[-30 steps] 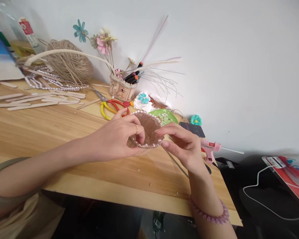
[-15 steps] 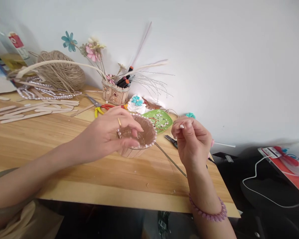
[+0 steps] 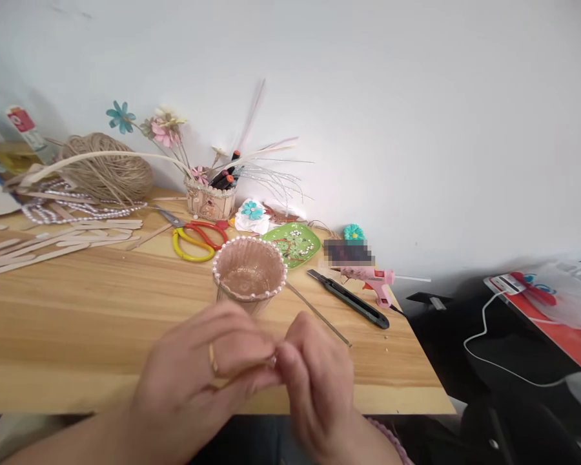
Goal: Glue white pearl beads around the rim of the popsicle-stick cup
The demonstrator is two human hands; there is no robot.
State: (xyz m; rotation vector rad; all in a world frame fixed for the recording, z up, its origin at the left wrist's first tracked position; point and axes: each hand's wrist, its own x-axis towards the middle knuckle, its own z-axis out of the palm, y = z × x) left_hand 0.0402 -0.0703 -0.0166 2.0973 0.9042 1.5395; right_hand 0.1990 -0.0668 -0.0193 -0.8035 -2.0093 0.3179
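Note:
My left hand (image 3: 193,381), a ring on one finger, and my right hand (image 3: 314,381) meet close to me over the front edge of the wooden table (image 3: 101,329). Both are blurred. Their fingertips are pinched together around something small that I cannot make out. Just beyond them a brown craft-stick cup (image 3: 249,274) with a rim of pearls stands upright on the table, and neither hand touches it.
Behind the cup lie red-and-yellow scissors (image 3: 193,239) and a green dish (image 3: 293,244). To its right are a thin rod (image 3: 317,313), a black utility knife (image 3: 348,298) and a pink glue gun (image 3: 372,279). At the back left are a twine ball (image 3: 106,169), a pearl string (image 3: 72,210) and craft sticks (image 3: 53,242).
My left hand has let go of the cup, which now stands alone. Both hands have drawn back toward me and come together. The view has tilted down.

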